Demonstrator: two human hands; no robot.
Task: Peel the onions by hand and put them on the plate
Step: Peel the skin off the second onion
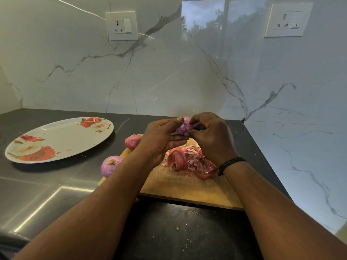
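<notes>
A small purple onion (183, 127) is held up above the wooden cutting board (187, 188) between both hands. My left hand (161, 137) cradles it from the left, thumb over its top. My right hand (210, 136) pinches its right side with curled fingers. Two other onions lie at the board's left edge: a reddish one (132, 141) further back and a purple one (109, 165) nearer me. A heap of red-pink onion skins (191, 164) lies on the board under my hands. The floral plate (56, 141) sits to the left with no onions on it.
The dark countertop (56, 194) runs from the plate to the front edge, with bits of skin scattered on it. A marble wall (169, 72) with two power sockets stands behind, and another marble wall (300, 156) closes the right side.
</notes>
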